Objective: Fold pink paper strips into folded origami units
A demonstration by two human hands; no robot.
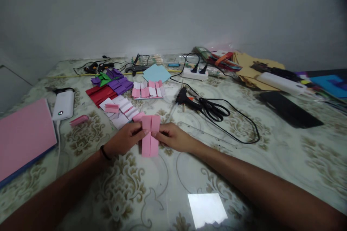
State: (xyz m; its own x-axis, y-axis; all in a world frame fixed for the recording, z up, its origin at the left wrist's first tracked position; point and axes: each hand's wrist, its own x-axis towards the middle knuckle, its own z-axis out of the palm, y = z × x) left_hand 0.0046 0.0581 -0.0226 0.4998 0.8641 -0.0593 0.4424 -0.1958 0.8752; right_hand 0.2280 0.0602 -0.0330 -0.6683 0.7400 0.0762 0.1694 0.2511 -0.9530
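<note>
A pink folded paper (150,146) is held upright over the table, its two side flaps meeting along a middle line. My left hand (126,138) pinches its left edge, thumb on the front. From the other side my right hand (173,136) grips the right edge the same way. The fingers behind the paper are hidden. Just beyond the left hand lie white and pink folded papers (119,110). Farther back are more pink and white folded pieces (148,90), with light blue sheets (156,73) behind them.
A black glue gun (187,98) with its cord and scissors (214,108) lie right of centre. Behind stands a white power strip (194,74). On the left are a white power bank (63,104) and a pink sheet stack (25,135). A black phone-like slab (290,109) lies right.
</note>
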